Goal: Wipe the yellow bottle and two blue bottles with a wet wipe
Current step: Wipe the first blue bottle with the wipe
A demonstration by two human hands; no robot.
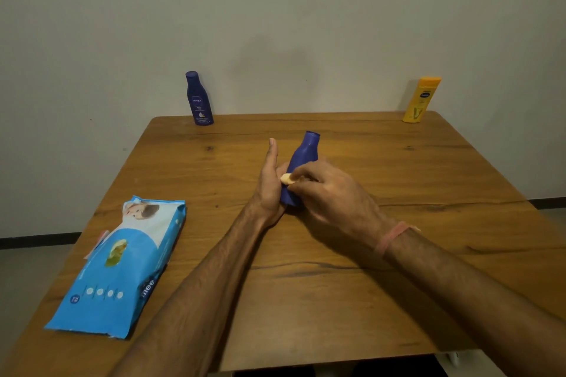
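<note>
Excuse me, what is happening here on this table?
A person is cleaning bottles. The left hand steadies a blue bottle at mid-table while the right hand presses a small wadded wipe on it. Another blue bottle and a yellow bottle stand at the far edge. A wipes pack lies on the left.

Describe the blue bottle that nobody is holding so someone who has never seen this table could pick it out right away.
Start at the wooden table and follow its far edge along the wall to the left corner. The blue bottle stands upright there, alone, its white-lettered label facing you. The other blue bottle is mid-table between two hands, and the yellow bottle stands at the far right corner.
</note>
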